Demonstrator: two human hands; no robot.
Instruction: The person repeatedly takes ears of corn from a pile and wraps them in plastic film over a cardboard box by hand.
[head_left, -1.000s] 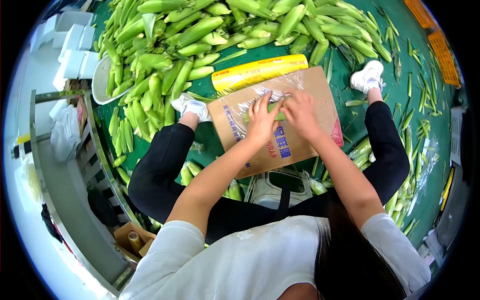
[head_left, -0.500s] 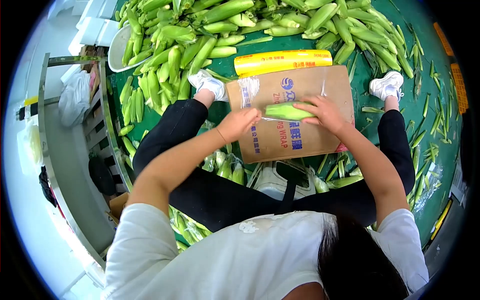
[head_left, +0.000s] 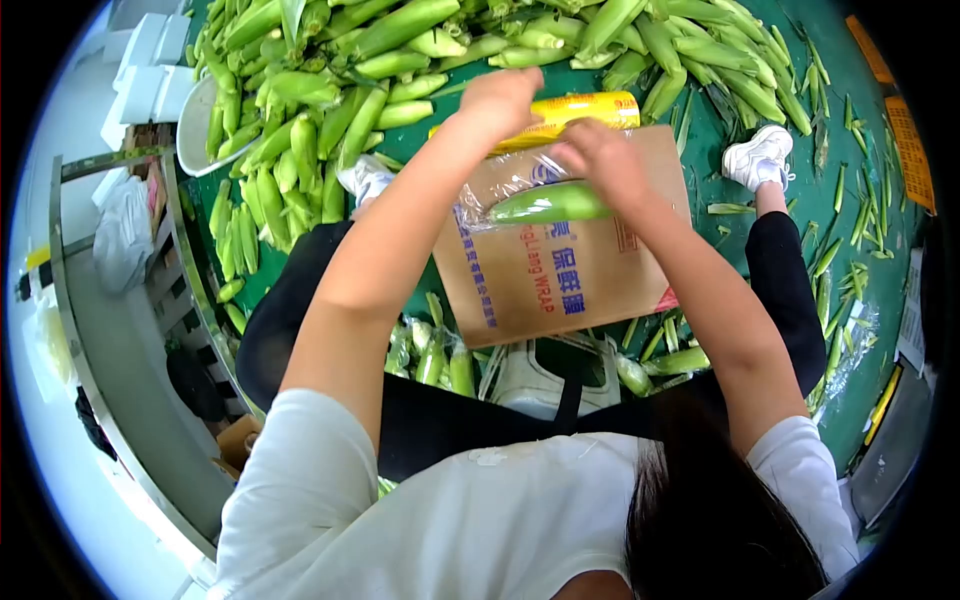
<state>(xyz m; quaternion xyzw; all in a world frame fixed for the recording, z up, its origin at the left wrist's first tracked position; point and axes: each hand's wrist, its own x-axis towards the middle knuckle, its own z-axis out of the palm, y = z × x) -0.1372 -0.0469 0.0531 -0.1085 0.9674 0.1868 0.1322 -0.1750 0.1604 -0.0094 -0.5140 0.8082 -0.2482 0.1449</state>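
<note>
An ear of corn [head_left: 552, 203] in its green husk lies across the upper part of a printed cardboard box [head_left: 520, 285]. Clear plastic film [head_left: 510, 172] stretches between the corn and a yellow roll of cling film [head_left: 590, 112] along the box's far edge. My left hand [head_left: 503, 103] is over the roll's left part, fingers curled; what they grip is hidden. Just above the corn's right end is my right hand [head_left: 605, 162], somewhat blurred, with its fingers bent inward over the film. I cannot make out what is in them.
A big heap of corn [head_left: 320, 90] covers the far side of the green surface [head_left: 720, 260]. A white basin [head_left: 200, 125] stands at its left. Film-wrapped corn [head_left: 432, 360] and a white stool-like item [head_left: 530, 380] sit under the box. Loose husk leaves [head_left: 865, 230] litter the right.
The corn has left my right hand and now lies on film on the box. My left hand has moved forward to the roll, and film now spans from the roll to the corn.
</note>
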